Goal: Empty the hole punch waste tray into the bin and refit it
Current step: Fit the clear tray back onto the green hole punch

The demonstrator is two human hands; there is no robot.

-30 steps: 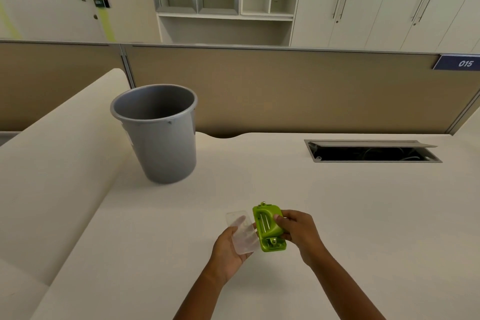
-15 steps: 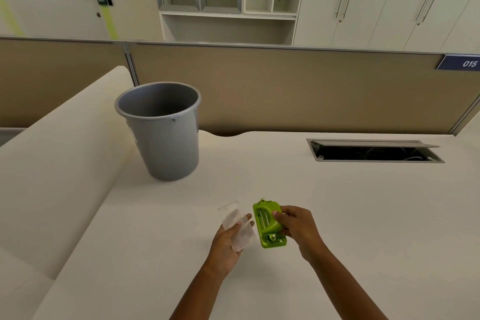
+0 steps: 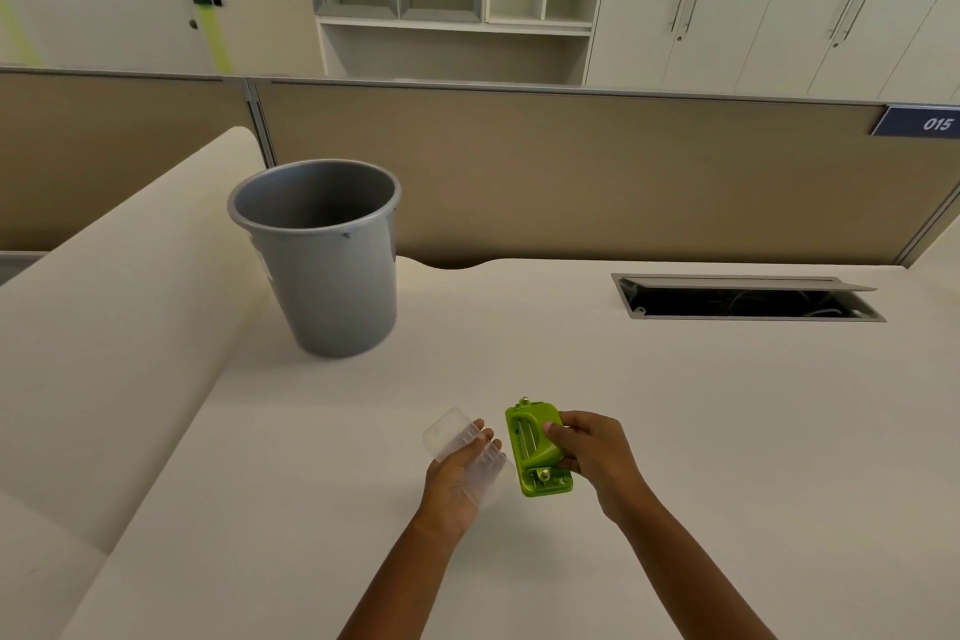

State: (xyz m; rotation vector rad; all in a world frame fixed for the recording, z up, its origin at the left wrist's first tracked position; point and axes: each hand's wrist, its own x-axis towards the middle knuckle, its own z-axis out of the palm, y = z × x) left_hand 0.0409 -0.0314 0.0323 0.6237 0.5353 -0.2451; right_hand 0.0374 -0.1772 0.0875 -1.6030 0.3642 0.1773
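A lime-green hole punch [image 3: 537, 450] is held just above the white desk, turned on its side with its underside facing left; my right hand [image 3: 592, 455] grips it from the right. My left hand [image 3: 457, 476] holds the clear plastic waste tray [image 3: 460, 444], detached and a small gap to the left of the punch. A grey plastic bin [image 3: 322, 255] stands upright on the desk, far to the upper left of both hands. I cannot tell what is inside the tray.
The white desk [image 3: 675, 431] runs to a tan partition [image 3: 571, 172] at the back. An open cable hatch [image 3: 748, 299] is set into the desk at the back right. A raised cream panel [image 3: 119, 301] borders the desk on the left.
The tray has come away from the punch: my left hand has drawn it to the left, opening a gap. My right hand holds the punch in about the same spot.
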